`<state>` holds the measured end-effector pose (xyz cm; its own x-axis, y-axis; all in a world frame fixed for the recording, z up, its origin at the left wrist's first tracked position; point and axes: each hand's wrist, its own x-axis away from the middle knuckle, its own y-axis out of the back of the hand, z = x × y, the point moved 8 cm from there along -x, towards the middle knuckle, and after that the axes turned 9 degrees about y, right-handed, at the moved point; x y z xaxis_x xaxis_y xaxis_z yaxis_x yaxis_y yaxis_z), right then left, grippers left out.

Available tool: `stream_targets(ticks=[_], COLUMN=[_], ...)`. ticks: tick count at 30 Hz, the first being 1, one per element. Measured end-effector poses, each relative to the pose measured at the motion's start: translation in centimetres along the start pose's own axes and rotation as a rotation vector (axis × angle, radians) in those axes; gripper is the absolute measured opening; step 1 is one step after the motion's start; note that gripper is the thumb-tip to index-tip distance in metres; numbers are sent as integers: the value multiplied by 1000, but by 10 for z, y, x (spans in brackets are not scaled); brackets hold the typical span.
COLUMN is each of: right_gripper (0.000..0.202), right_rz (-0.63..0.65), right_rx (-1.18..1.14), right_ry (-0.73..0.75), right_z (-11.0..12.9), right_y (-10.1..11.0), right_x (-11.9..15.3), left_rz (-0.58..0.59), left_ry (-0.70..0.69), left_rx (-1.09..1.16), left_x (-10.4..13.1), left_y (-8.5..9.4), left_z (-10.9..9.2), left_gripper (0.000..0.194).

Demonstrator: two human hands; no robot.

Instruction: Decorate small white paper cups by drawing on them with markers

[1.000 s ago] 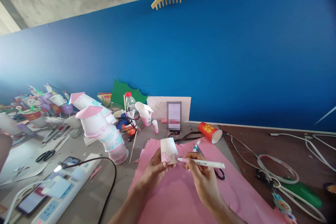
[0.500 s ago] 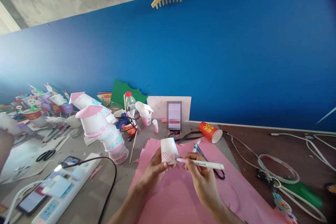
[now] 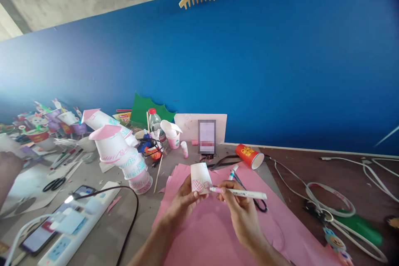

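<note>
The blue wall [image 3: 264, 58] fills the far side, and ahead of me pink paper [image 3: 205, 232] covers the near middle of the table [image 3: 104, 235]. To the left leans a stack of cups [image 3: 110, 145] with a pink cone roof; at the far right of the paper lies a red cup [image 3: 246, 156].

My left hand [image 3: 182, 201] is closed around the near end of a white cup [image 3: 199, 171], thumb on its near edge, the cup's long axis running near to far above the paper. My right hand [image 3: 238, 212] has its fingers pinched tight on a white marker [image 3: 249, 194], no gap left.

The marker lies almost crosswise, its back end to the right and its tip [image 3: 211, 189] pointing left at the cup's near right edge, beside the pink crisscross [image 3: 197, 185] drawn there. Whether tip and cup touch, I cannot tell.
</note>
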<state>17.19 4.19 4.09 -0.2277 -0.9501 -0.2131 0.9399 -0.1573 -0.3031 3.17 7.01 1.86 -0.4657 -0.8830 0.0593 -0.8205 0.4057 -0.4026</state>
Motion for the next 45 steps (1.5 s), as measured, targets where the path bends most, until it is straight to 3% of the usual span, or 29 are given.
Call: stream_targets(ticks=[5, 28, 45], right_gripper=[33, 37, 33], right_rz=[-45, 16, 50], right_rx=[30, 36, 38], right_ry=[-7, 52, -11], right_z=[4, 5, 4], right_y=[6, -1, -4], right_x=[-4, -1, -1], left_rz=[-24, -3, 21], left_ry=[20, 19, 1], left_rx=[3, 12, 37], left_x=[1, 1, 1], left_y=[1, 0, -1], left_z=[0, 0, 0], left_gripper=[60, 56, 53])
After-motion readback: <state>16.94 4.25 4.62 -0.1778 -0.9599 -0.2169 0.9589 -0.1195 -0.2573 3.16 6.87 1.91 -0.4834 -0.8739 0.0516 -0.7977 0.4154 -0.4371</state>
